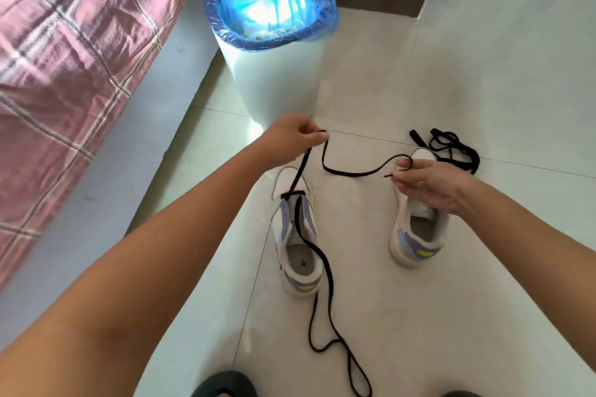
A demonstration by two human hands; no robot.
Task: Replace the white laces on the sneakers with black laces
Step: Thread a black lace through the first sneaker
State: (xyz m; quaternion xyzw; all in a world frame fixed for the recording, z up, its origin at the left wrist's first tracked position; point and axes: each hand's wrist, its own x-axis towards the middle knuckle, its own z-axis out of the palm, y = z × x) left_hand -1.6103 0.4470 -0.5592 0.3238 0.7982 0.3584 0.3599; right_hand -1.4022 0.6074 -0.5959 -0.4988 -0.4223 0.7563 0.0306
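Tiled floor (419, 316), two sneakers, one lace.
Left hand (290, 135) and right hand (425, 184) each pinch the black lace (348, 172) running from the left sneaker (295, 235).

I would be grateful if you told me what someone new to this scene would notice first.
Most striking is the black lace stretched in mid-air between the left hand and the right hand, running down through the lowest eyelets of the left sneaker on the tiled floor. Behind it stands a white bin with a bright blue liner. A second black lace lies bunched beyond the right sneaker.
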